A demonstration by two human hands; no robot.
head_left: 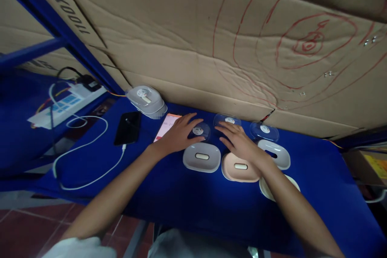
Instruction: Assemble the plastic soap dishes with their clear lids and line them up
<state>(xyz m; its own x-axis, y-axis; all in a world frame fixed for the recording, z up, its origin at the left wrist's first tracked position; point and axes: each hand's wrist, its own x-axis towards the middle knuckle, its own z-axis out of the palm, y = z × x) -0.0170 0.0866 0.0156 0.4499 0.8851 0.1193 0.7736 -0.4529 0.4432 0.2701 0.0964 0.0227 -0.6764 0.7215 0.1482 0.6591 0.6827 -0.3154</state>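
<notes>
My left hand (180, 132) has its fingers spread at the left side of a clear oval lid (204, 130) with a round white sticker; I cannot tell how firmly it touches. My right hand (237, 139) reaches over a second clear lid (230, 120), fingers apart near its lower edge. Below them lie a grey oval dish (193, 163) with a pale bar in its slot and a peach dish (240, 175) with a similar bar. A white dish (282, 155) with a dark slot is to the right. My right forearm partly hides a cream dish (292, 183).
A third clear lid (270, 134) lies at the back right. Stacked grey dishes (148, 102) stand at the back left. A phone with a lit timer screen (165, 128), a black phone (127, 129) on a white cable (90, 188) and a power strip (69, 105) are leftward. Cardboard (169, 48) walls the back.
</notes>
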